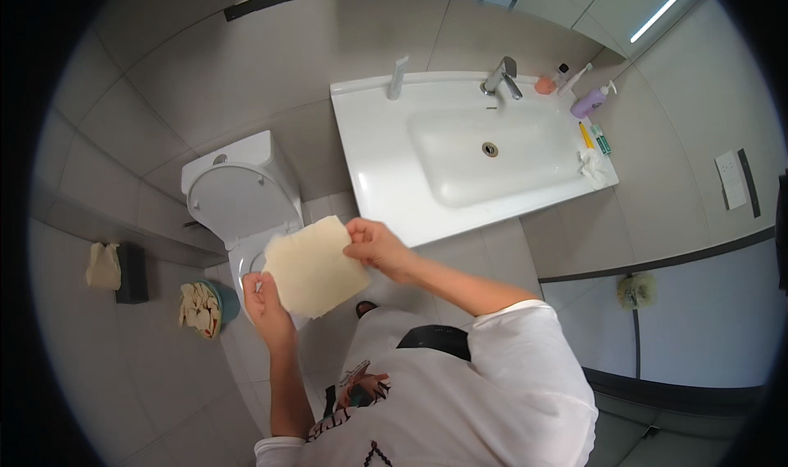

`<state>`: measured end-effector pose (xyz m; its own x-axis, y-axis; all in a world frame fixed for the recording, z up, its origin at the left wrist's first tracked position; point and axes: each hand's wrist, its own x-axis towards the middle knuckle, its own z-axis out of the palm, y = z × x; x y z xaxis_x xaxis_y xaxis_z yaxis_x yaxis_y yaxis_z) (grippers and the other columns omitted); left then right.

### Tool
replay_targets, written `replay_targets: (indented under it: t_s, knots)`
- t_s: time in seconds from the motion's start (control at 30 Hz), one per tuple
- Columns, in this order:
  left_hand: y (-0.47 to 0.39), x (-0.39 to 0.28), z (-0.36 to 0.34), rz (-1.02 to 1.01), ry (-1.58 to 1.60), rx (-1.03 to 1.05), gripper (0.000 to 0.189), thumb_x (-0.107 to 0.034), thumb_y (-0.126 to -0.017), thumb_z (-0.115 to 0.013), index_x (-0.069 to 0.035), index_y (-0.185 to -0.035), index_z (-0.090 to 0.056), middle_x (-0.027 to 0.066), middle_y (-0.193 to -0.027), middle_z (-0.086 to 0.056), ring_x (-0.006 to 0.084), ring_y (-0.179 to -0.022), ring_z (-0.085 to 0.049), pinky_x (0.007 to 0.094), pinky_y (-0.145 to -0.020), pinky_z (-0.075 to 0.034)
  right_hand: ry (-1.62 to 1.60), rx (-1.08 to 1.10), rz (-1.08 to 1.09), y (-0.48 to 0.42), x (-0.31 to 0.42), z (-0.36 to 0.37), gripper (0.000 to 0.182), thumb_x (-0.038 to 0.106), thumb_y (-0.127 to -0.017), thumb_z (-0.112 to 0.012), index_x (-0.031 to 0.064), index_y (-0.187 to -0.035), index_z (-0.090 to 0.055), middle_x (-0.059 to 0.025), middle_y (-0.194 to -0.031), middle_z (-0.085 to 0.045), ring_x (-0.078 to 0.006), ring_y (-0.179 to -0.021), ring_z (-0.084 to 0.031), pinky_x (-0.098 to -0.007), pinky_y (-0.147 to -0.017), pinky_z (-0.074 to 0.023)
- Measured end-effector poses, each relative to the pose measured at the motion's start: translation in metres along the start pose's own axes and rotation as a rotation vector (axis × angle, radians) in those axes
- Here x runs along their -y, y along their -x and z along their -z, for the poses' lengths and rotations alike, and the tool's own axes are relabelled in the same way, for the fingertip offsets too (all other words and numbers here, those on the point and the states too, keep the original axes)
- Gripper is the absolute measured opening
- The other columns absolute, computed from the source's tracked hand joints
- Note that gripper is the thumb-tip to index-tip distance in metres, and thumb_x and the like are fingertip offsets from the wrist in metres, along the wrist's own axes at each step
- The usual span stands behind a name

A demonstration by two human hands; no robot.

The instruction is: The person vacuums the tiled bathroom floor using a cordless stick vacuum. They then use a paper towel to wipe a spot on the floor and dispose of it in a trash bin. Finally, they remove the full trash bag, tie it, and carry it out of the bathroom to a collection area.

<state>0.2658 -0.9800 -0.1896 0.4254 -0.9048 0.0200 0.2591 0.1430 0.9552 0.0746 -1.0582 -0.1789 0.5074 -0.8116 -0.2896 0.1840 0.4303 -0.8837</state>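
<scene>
A cream-coloured sheet of tissue paper (317, 267) is stretched flat between my two hands. My left hand (265, 307) pinches its lower left edge. At the upper right edge, my right hand (378, 251) grips it between thumb and fingers. The sheet hangs in front of the white toilet (243, 196), whose lid is raised, and hides part of the seat and bowl. To the right of my right hand is the white washbasin (381, 177), apart from the paper.
A bin (226, 301) heaped with crumpled paper (198, 307) stands left of the toilet. On the wall, tissue (103, 266) hangs from a dark holder (132, 273). The basin carries a faucet (502, 79), an upright tube (397, 79), a purple pump bottle (591, 102) and crumpled white tissue (593, 168).
</scene>
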Motion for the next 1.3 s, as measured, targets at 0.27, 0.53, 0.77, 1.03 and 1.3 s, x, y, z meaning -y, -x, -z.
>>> replay_targets:
  t_s: [0.27, 0.53, 0.77, 1.03, 1.3]
  knots:
    - [0.148, 0.023, -0.041, 0.068, -0.094, 0.071, 0.035, -0.011, -0.077, -0.060, 0.002, -0.107, -0.047, 0.0076, -0.099, -0.055, 0.0127, -0.087, -0.052, 0.0250, -0.078, -0.041, 0.157, -0.003, -0.006, 0.129, -0.036, 0.030, 0.013, 0.003, -0.075, -0.054, 0.0042, -0.086, -0.049, 0.0015, -0.069, -0.053, -0.0042, -0.060, -0.046, -0.0188, -0.054, -0.0376]
    - [0.278, 0.020, -0.051, 0.112, 0.064, -0.146, 0.037, -0.007, -0.078, -0.059, 0.003, -0.111, -0.046, 0.0094, -0.104, -0.054, 0.0161, -0.093, -0.052, 0.0274, -0.081, -0.042, 0.292, 0.058, -0.059, 0.242, -0.039, 0.063, 0.013, 0.003, -0.075, -0.056, 0.0038, -0.086, -0.049, -0.0012, -0.071, -0.054, -0.0073, -0.061, -0.050, -0.0211, -0.053, -0.0408]
    - [0.343, 0.012, -0.011, 0.088, 0.172, -0.386, 0.039, -0.009, -0.081, -0.056, 0.002, -0.115, -0.042, 0.0106, -0.109, -0.051, 0.0189, -0.097, -0.052, 0.0305, -0.082, -0.043, 0.451, -0.240, 0.259, 0.229, -0.016, 0.127, 0.025, 0.007, -0.069, -0.062, 0.0033, -0.090, -0.048, -0.0032, -0.076, -0.053, -0.0087, -0.066, -0.050, -0.0227, -0.052, -0.0428]
    - [0.338, 0.045, -0.117, 0.132, 0.118, -0.483, 0.041, -0.012, -0.082, -0.055, 0.001, -0.118, -0.040, 0.0100, -0.110, -0.051, 0.0198, -0.097, -0.052, 0.0315, -0.082, -0.043, 0.500, -1.086, 0.477, 0.181, 0.053, 0.401, 0.049, 0.011, -0.061, -0.072, 0.0012, -0.100, -0.044, -0.0087, -0.090, -0.050, -0.0163, -0.082, -0.050, -0.0277, -0.071, -0.0426]
    - [0.283, 0.089, -0.347, 0.185, 0.073, -0.510, 0.042, -0.011, -0.080, -0.057, 0.003, -0.117, -0.040, 0.0106, -0.110, -0.051, 0.0193, -0.099, -0.051, 0.0320, -0.084, -0.042, 0.536, -1.245, 0.545, 0.101, 0.137, 0.670, 0.078, 0.020, -0.057, -0.077, -0.0053, -0.114, -0.032, -0.0192, -0.109, -0.041, -0.0288, -0.101, -0.042, -0.0356, -0.090, -0.0345]
